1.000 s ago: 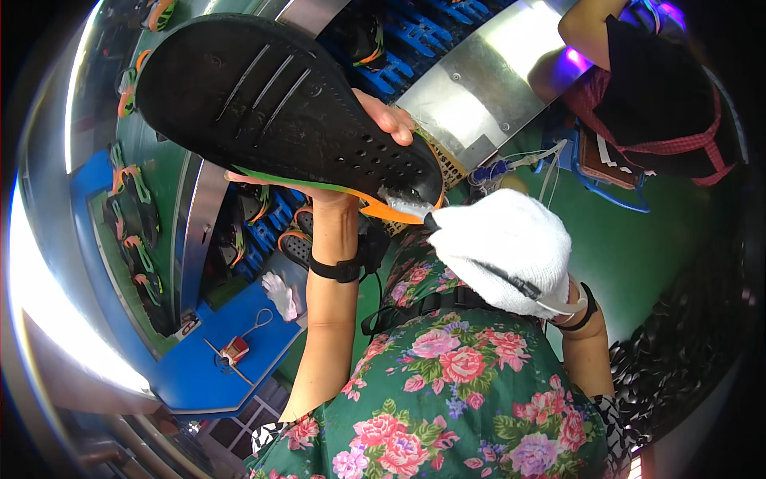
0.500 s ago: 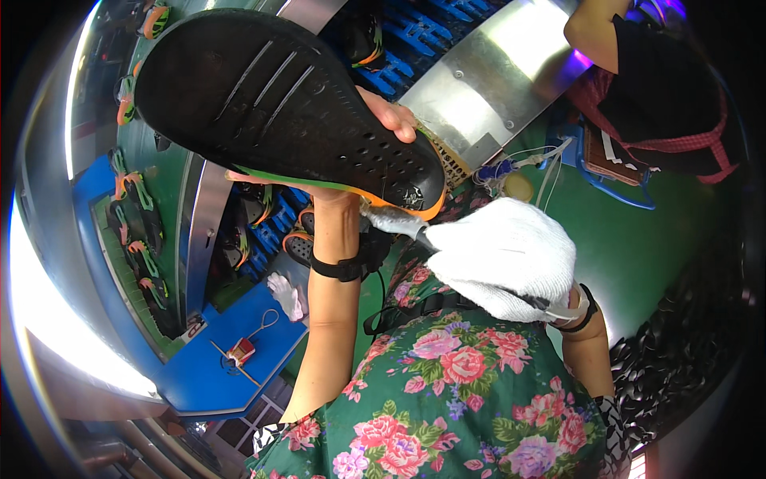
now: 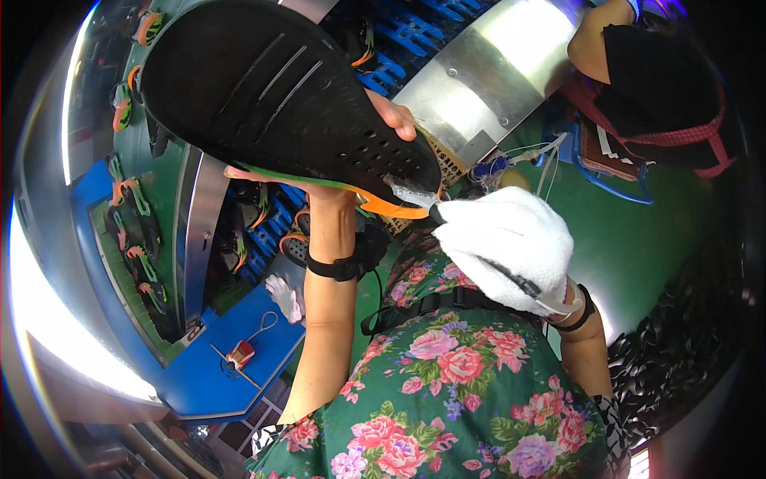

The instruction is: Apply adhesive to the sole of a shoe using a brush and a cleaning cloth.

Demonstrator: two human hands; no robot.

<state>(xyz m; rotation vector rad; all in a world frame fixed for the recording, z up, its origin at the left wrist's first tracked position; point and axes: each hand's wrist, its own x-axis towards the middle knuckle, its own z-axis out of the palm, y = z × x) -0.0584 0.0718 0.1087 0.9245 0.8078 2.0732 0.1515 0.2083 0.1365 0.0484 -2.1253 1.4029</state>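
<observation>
A black-soled shoe (image 3: pixel 271 96) was gripped by the bare left hand (image 3: pixel 325 193), whose fingers were wrapped around its far edge and whose palm was largely hidden behind it. A short tool (image 3: pixel 415 196) with a pale, greyish head and a dark handle was clasped in the right hand (image 3: pixel 509 249), which was covered by a white knitted glove. The two hands were held apart, and the tool's head was laid against the narrow end of the sole.

The shoe was raised in the upper left of the view, sole turned to the camera, its broad end pointed up and left; green and orange were shown along its lower edge. A black strap (image 3: pixel 333 270) was worn on the left wrist, above floral clothing (image 3: pixel 455 399).

Farther out, a pale glove (image 3: pixel 285 298) and a red object (image 3: pixel 239 354) were set on a blue table (image 3: pixel 195 382). Coloured shoes (image 3: pixel 137 209) were lined up at the left, and another person (image 3: pixel 650 92) was seen beyond a metal panel (image 3: pixel 459 96) at upper right.
</observation>
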